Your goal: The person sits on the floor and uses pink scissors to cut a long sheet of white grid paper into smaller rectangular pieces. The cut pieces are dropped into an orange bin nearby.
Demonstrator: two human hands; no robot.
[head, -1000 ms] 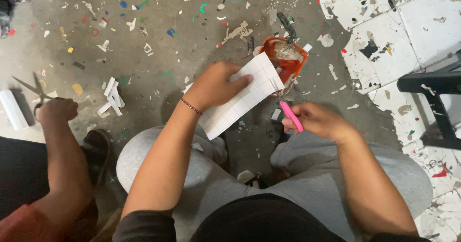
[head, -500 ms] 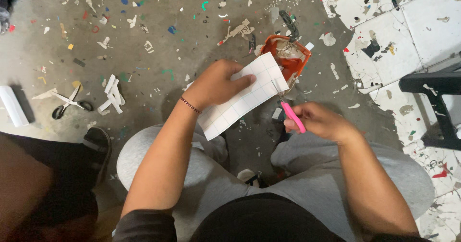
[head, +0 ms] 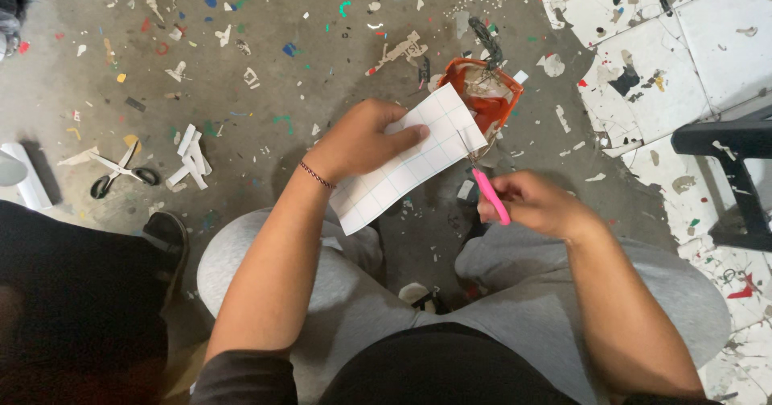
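Observation:
My left hand (head: 363, 139) holds a white sheet of paper with a faint grid (head: 406, 166) over the floor, thumb on top. My right hand (head: 540, 204) grips pink-handled scissors (head: 488, 192); their blades meet the sheet's right edge. Just beyond the sheet stands a small orange container (head: 482, 93) with a dark tool sticking out of it. I sit with grey-trousered knees apart below my hands.
Black-handled scissors (head: 119, 172) lie on the grey floor at left beside white paper strips (head: 189, 162). Coloured scraps litter the floor. Another person in dark clothes (head: 72, 292) sits at lower left. A black stool leg (head: 736, 172) stands over white tiles at right.
The other person's hand has left the black-handled scissors lying on the floor and withdrawn. My hands with the sheet and pink scissors have stayed nearly in place.

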